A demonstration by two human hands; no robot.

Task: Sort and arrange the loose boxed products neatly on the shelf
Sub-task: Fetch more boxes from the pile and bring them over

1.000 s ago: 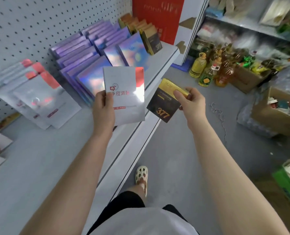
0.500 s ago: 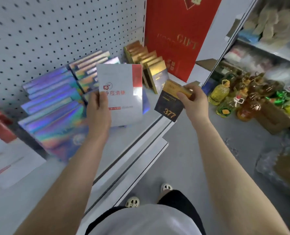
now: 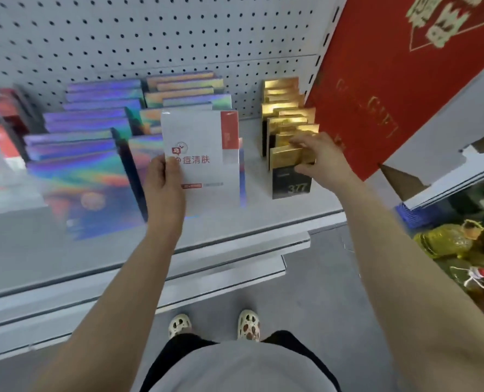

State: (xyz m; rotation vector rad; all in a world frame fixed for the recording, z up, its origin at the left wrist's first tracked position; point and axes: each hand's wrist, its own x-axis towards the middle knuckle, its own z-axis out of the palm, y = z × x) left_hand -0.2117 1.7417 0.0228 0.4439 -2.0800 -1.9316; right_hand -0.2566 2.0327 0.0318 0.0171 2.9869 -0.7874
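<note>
The person stands at the grey shelf [image 3: 277, 219], feet on the floor below. The left hand [image 3: 165, 188] holds up a white box [image 3: 204, 159] with a red corner, thumb across its front and fingers curled behind, in front of the rows of rainbow-foil boxes [image 3: 85, 154]. The right hand [image 3: 317, 155] has its fingers clamped on the gold top of a black and gold box [image 3: 290, 176] marked 377, at the front of the gold row [image 3: 284, 108]; whether it touches the shelf is hard to tell. A big red box [image 3: 399, 89] leans just beside.
</note>
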